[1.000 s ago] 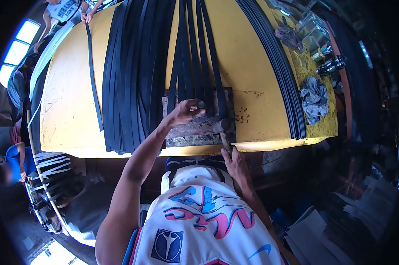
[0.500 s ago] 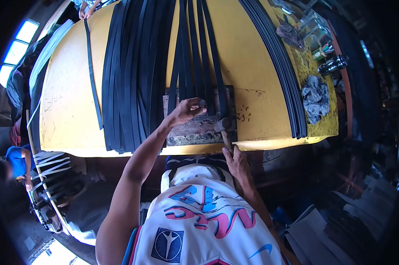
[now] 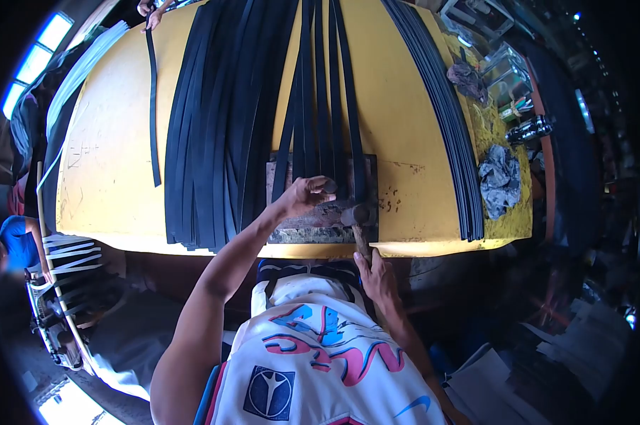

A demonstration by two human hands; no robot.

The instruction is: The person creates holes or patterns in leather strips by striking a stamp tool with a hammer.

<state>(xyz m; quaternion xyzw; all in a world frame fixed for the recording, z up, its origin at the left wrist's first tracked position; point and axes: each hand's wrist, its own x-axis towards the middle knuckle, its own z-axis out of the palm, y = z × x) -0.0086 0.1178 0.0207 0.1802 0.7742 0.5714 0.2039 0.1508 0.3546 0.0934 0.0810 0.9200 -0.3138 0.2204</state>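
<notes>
Tabletop [image 3: 398, 99], yellow and scuffed, spreads widest, its near edge facing the wearer. Taking the worn wooden board [image 3: 309, 230] as the clock's centre, a thick bundle of black straps [image 3: 217, 134] lies lengthwise at 10 o'clock. The wearer's white jersey [image 3: 299, 386], printed in pink and blue, fills 6 o'clock. At 2 o'clock runs a neater stack of dark strips [image 3: 444, 124], ends nearly level with the table's near edge. From 12 o'clock a few loose black straps [image 3: 352, 127] come down, spaced slightly apart, their near ends on the board. A crumpled grey cloth [image 3: 499, 180] sits near 3 o'clock. Between 10 and 11, a co-worker's hand [image 3: 152, 20] holds the top of a single black strap [image 3: 154, 120].

The wearer's right hand [image 3: 377, 278], at 5 o'clock just off the table edge, has its fingers closed round the wooden handle of a hammer [image 3: 356, 217]; the dark head is over the board's right part, and whether it touches the wood cannot be told. The left hand [image 3: 304, 196], over the middle of the board, curls its fingers about a short dark tool [image 3: 330, 186]; its round end shows at the fingertips, the rest hidden.
</notes>
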